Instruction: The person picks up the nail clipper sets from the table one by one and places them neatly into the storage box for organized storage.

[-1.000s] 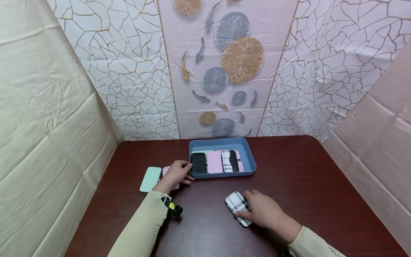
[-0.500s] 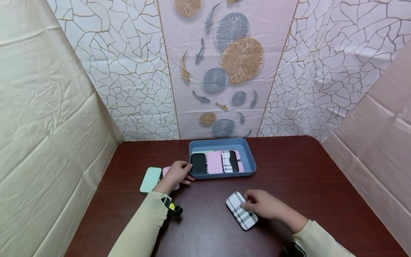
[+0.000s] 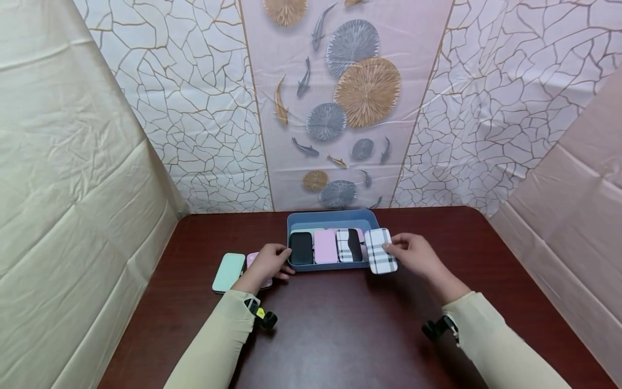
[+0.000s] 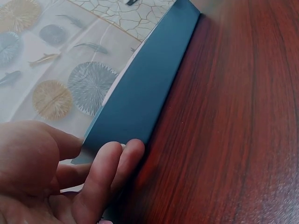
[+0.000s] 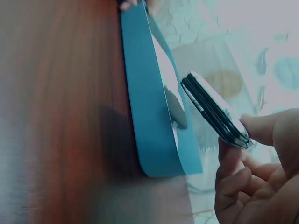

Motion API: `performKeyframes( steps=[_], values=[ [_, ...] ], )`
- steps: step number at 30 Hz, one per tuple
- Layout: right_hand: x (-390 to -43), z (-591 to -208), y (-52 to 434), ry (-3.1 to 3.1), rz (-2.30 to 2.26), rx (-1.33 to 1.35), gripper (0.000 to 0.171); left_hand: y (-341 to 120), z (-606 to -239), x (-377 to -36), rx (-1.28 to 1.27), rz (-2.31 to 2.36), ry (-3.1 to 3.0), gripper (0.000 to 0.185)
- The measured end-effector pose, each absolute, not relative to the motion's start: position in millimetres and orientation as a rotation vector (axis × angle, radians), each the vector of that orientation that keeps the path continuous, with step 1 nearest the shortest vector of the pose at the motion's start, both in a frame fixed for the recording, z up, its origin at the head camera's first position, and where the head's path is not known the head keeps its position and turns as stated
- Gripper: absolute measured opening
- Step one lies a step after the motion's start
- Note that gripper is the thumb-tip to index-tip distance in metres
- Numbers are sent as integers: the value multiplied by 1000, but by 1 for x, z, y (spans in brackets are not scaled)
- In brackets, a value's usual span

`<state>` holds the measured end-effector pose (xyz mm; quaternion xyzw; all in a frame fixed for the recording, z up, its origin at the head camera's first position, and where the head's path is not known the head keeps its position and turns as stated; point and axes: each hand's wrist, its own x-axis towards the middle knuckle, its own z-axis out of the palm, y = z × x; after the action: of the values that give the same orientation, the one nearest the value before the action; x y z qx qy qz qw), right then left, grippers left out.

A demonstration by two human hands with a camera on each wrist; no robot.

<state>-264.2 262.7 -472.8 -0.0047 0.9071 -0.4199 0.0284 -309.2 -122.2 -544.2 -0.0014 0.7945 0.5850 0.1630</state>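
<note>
Since the earlier frames your right hand [image 3: 410, 253] has lifted the plaid case [image 3: 380, 250] off the table [image 3: 340, 329] and carried it up to the right end of the blue tray [image 3: 330, 218]; your left hand [image 3: 268, 260] hasn't moved.

Head view: you pinch the plaid case by its right edge, and it hangs over the tray's right rim, half in, half out. Risk: the row inside (black case [image 3: 301, 248], pink case [image 3: 325, 246], another plaid one [image 3: 348, 245]) looks nearly full, so your case may catch the rim or ride up on its neighbour. Left hand, fingers loosely curled, touches the tray's left corner and holds nothing. Mint case [image 3: 228, 272] lies just beside it on the dark red-brown wood table. Draped cloth walls, cracked pattern, fish-and-disc panel [image 3: 340, 102] behind.

Left wrist view: fingertips [image 4: 122, 156] rest against the tray wall [image 4: 140, 88]. A light touch, so a bump from the right could slide the tray.

Right wrist view: thumb and fingers [image 5: 229, 161] clamp only the case's edge [image 5: 212, 109], which sits tilted above the rim [image 5: 154, 107]. A thin grip, so it could slip and drop outside.
</note>
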Motion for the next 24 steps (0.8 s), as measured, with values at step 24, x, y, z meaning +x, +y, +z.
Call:
performKeyframes(
  steps=[24],
  values=[
    [-328, -491, 256, 2918, -1071, 113, 41, -123, -541, -309, -13, 1651, 2278, 41]
  ],
)
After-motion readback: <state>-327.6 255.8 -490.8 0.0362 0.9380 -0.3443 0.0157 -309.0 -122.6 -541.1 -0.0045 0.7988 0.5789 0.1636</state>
